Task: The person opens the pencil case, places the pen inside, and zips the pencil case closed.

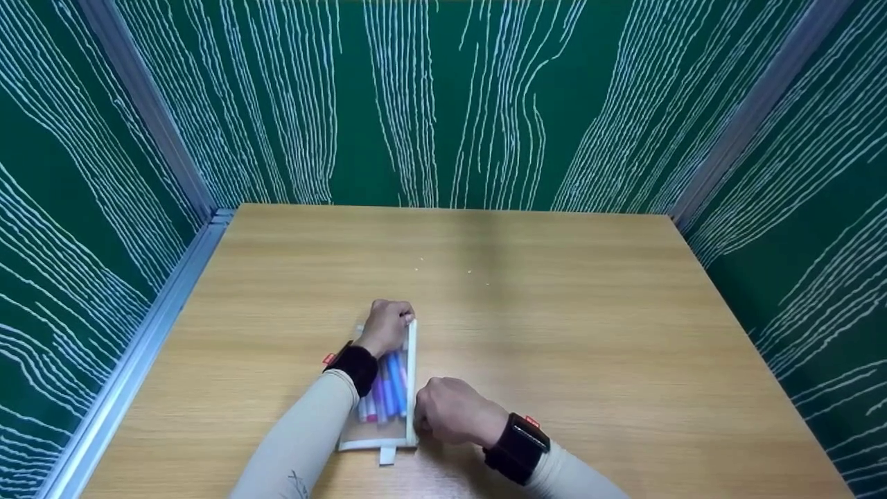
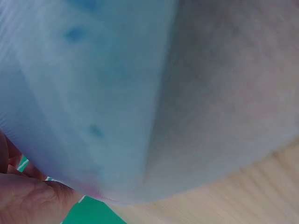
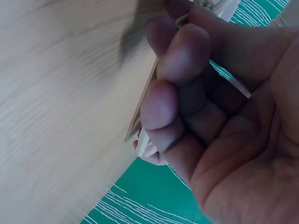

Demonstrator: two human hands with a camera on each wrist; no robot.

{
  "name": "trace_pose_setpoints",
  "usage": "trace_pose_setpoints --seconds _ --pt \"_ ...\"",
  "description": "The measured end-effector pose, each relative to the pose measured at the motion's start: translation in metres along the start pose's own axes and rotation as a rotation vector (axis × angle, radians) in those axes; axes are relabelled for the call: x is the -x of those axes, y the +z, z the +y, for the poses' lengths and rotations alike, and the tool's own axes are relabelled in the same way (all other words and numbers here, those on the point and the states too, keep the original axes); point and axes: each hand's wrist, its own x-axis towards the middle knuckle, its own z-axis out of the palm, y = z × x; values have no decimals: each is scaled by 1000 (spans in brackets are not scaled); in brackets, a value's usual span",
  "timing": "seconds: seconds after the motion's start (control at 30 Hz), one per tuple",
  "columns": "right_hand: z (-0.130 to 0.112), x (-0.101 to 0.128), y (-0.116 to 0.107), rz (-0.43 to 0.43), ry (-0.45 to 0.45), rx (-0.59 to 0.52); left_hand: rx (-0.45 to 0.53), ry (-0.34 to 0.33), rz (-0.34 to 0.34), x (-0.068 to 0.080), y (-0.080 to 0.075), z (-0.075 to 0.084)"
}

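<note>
A clear pencil pouch point(image 1: 388, 398) with a white zipper edge lies on the wooden table point(image 1: 554, 312), with blue, purple and pink markers point(image 1: 389, 391) inside. My left hand point(image 1: 396, 317) grips the pouch's far end. My right hand point(image 1: 424, 410) pinches the zipper edge near the pouch's near end. In the left wrist view the pouch point(image 2: 140, 93) fills the frame as a blur, with my fingers point(image 2: 28, 200) at the lower left. The right wrist view shows my right hand point(image 3: 187, 93) with curled fingers against the pouch's thin edge point(image 3: 140, 116).
Green panels with white wavy lines point(image 1: 443, 104) wall the table on three sides, with metal rails point(image 1: 138, 346) at the corners and along the left edge. A few small crumbs point(image 1: 470, 272) lie on the far middle of the table.
</note>
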Motion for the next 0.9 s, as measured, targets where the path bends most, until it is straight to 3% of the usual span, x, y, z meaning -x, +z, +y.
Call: trace_pose_setpoints --seconds 0.33,0.57,0.77,0.9 --pt "1 1 -1 -56 -42 13 -20 -6 -7 -3 2 -3" --pt "1 2 -1 -65 -68 45 -21 -70 -47 -2 2 -2" --pt "1 2 -1 -74 -73 8 -29 22 13 -1 3 -3" --pt "1 3 -2 -68 -74 13 -38 40 25 -1 3 -4"
